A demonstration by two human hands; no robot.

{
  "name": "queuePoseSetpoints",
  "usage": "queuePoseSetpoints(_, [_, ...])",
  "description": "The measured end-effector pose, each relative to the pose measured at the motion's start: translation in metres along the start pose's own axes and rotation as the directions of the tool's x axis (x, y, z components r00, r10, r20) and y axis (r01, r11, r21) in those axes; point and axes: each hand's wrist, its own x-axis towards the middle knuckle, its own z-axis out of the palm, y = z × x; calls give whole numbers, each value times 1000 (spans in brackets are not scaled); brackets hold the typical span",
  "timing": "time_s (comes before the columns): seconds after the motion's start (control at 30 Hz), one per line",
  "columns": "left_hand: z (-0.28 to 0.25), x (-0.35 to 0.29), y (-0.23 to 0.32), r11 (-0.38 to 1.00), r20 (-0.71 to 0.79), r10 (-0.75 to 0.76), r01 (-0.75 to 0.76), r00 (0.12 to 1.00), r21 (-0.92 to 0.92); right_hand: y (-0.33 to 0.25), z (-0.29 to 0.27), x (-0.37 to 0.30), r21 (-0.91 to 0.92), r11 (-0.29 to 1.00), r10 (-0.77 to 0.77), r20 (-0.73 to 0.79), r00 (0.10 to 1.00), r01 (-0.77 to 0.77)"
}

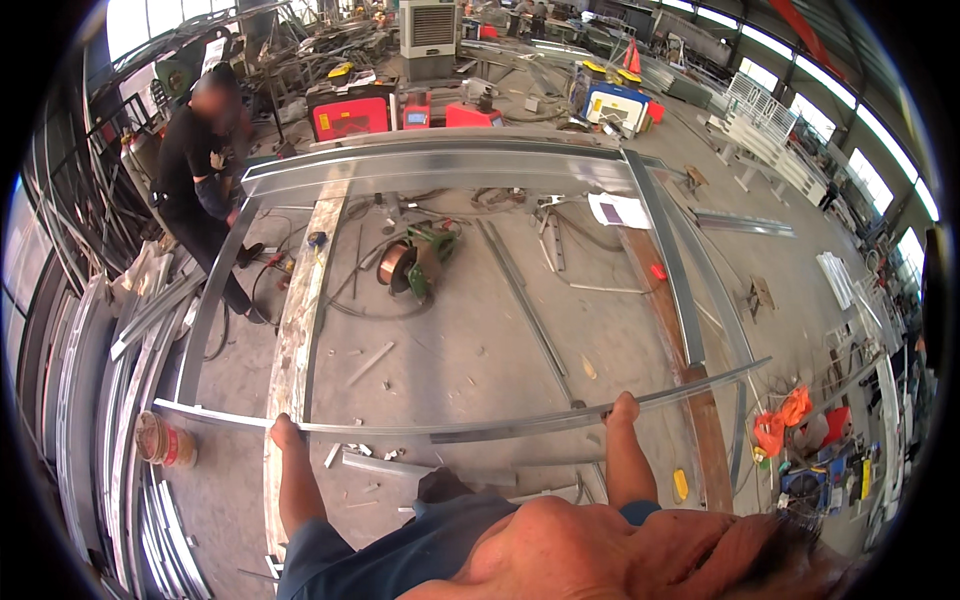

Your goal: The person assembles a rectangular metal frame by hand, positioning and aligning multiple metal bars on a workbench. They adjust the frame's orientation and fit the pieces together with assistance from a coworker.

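A long silvery metal bar (450, 431) runs crosswise in front of me. My left hand (286, 431) is closed around it near the pale, worn plank on the left. Further right, my right hand (622, 408) grips the same bar, fingers wrapped at its edge. The bar's left end meets a metal side piece (212, 315), and its right end reaches past a second side piece (668, 265). A wide shiny beam (450, 172) closes the far side of this rectangular frame. Whether the bar is joined to the side pieces, I cannot tell.
A person (195, 170) stands at the frame's far left corner. Under the frame lie a pale plank (300, 310), a brown plank (708, 450) and a copper-coloured wire spool (396, 268). A bucket (165, 442) stands left, beside stacked metal profiles (95, 400). Red machines (352, 118) stand beyond.
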Motion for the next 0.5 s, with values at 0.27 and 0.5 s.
queuePoseSetpoints(0.27, [2, -15, 7, 1000, 34, 11, -11, 999, 10, -4, -6, 4, -49, 998, 36, -5, 999, -36])
queuePoseSetpoints(0.5, [-4, -1, 2, 999, 38, -45, 44, 998, 32, -2, -6, 8, -91, 995, 27, 16, 1000, -25])
